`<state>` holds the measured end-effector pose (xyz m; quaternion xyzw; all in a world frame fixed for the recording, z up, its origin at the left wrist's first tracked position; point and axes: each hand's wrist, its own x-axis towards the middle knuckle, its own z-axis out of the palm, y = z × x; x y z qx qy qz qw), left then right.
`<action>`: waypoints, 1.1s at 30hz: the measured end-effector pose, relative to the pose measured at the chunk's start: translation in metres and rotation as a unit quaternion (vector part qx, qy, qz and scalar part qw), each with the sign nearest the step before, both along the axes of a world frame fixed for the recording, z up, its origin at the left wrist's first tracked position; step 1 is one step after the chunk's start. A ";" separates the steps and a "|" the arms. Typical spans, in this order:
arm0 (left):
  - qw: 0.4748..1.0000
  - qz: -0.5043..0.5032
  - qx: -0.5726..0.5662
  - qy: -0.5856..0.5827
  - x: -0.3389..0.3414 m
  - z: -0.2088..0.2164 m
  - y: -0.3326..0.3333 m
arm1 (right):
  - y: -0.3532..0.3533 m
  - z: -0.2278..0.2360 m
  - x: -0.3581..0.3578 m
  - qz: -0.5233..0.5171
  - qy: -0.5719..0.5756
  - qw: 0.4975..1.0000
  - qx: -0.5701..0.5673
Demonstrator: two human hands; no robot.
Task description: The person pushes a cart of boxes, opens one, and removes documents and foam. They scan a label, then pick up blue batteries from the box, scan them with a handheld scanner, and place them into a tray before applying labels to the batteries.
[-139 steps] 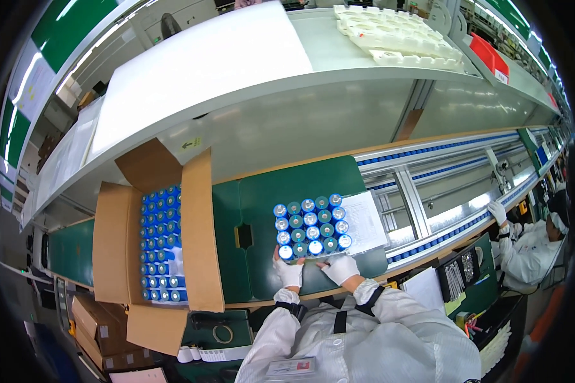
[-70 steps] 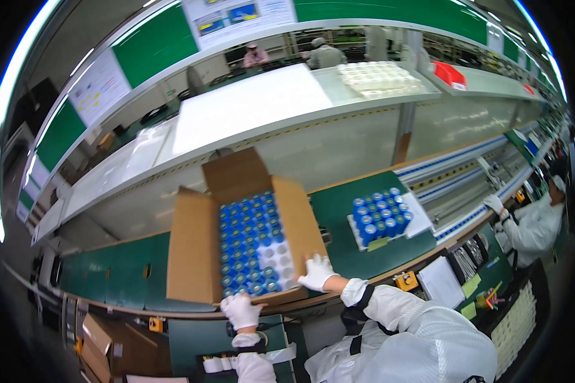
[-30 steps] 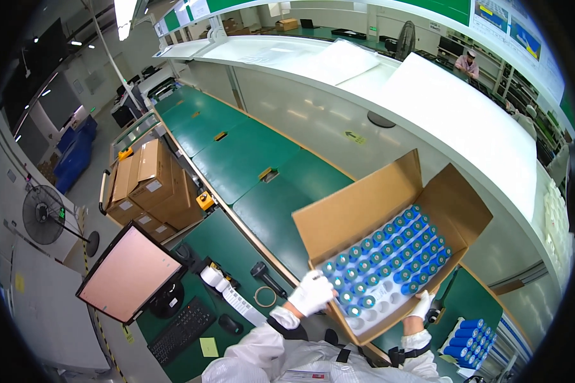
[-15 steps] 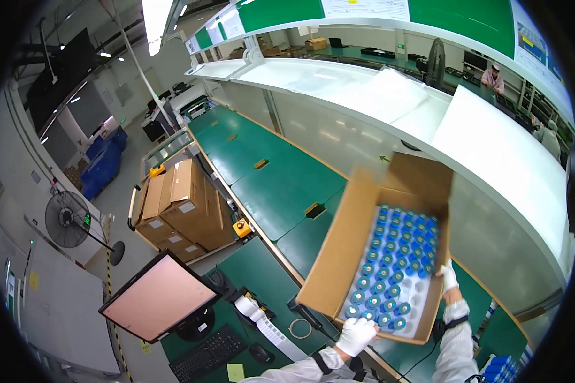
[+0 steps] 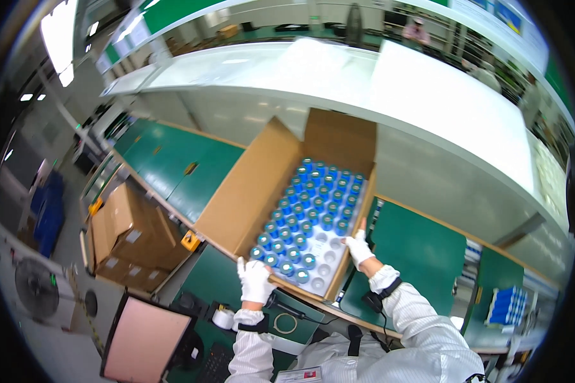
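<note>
In front of me an open cardboard box [image 5: 243, 214] sits at a slant on the green bench, flaps raised. Inside, blue cylindrical battery cells [image 5: 305, 201] stand upright in rows in a white tray [image 5: 329, 246] with round pockets. Several pockets at the near right hold no cell. My left hand [image 5: 255, 281], white-gloved, is closed on the near wall by the left corner. Over the right wall, my gloved right hand [image 5: 359, 248] grips the edge, its fingertips just inside. Parts of both hands' fingers are hidden by the cardboard.
A monitor [image 5: 145, 338], a label roll [image 5: 223, 318] and a tape-like ring [image 5: 285, 323] occupy the near left. Stacked cartons [image 5: 131, 236] stand on a cart beyond. Above the bench runs a white shelf [image 5: 268, 70]. More blue cells [image 5: 508, 306] lie at far right.
My view has swung rightward, so the box shows farther left in the picture. Both hands remain on it. More of the bench right of the box is visible.
</note>
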<state>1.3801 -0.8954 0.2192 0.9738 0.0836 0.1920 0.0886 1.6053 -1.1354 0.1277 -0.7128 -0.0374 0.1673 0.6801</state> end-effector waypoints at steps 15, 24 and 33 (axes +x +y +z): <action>0.990 -0.102 -0.026 -0.096 -0.066 0.005 -0.226 | -0.451 0.090 -0.276 -0.286 -0.007 0.947 -0.147; 0.988 0.022 0.098 0.116 -0.034 -0.034 -0.352 | -0.723 0.112 -0.612 -0.702 -0.124 0.488 -0.503; 0.967 0.068 0.095 0.227 -0.044 0.049 -0.440 | -0.865 0.069 -0.868 -0.559 0.542 0.482 -0.402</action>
